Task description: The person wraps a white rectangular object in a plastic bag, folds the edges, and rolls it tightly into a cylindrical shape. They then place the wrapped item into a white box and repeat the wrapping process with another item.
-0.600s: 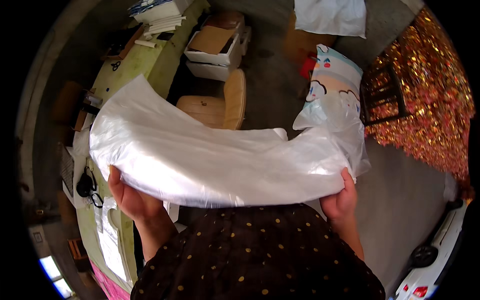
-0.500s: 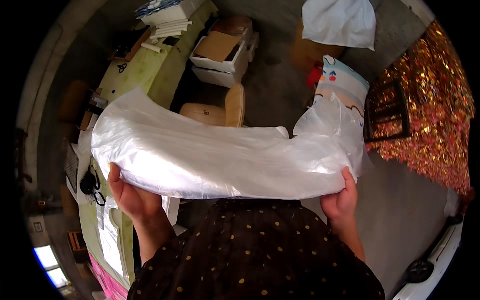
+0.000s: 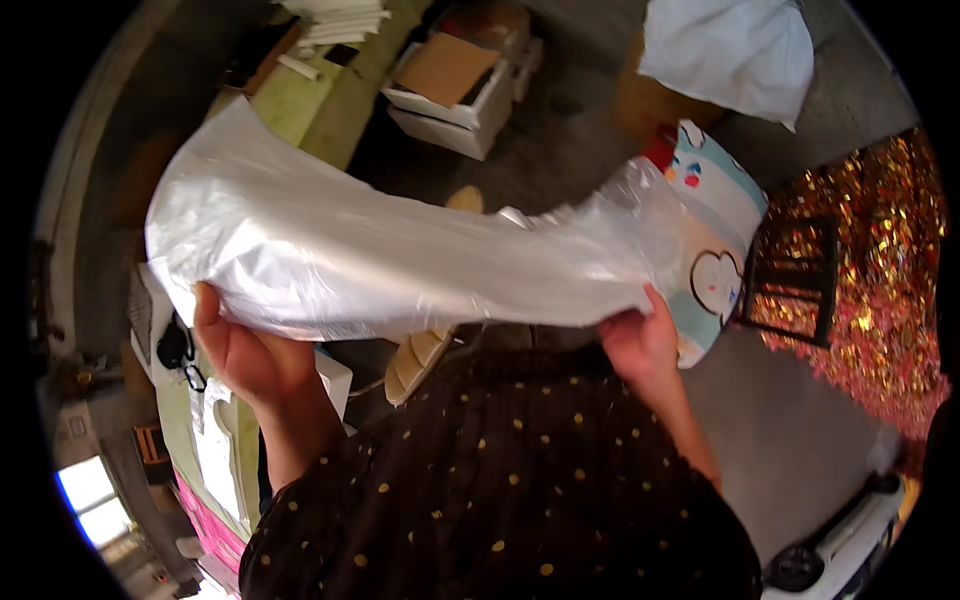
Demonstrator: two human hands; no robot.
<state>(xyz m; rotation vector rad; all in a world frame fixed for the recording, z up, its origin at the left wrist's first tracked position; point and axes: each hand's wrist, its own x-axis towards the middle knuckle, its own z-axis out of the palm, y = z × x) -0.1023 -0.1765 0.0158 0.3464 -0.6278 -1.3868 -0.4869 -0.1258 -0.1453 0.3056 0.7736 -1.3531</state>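
Observation:
A large clear plastic bag (image 3: 400, 250) stretches across the middle of the view, held up in front of my body. My left hand (image 3: 240, 350) grips its left lower edge from beneath. My right hand (image 3: 640, 340) pinches its right lower edge. The bag's right end drapes over a pale blue cushion (image 3: 715, 250) with a cartoon print, which stands just beyond my right hand. My dark, yellow-dotted sleeves and top fill the lower part of the picture.
A green worktable (image 3: 310, 90) runs along the left, with white sheets stacked at its far end. White open boxes (image 3: 455, 95) sit on the grey floor behind the bag. A white pillow (image 3: 730, 50) lies top right. Glittering gold-red material (image 3: 880, 270) and a dark frame (image 3: 795, 280) are at right.
The bag has risen and its left end has lifted higher, while both hands keep hold of its lower edge. The view has tilted, bringing the cushion closer to my right hand.

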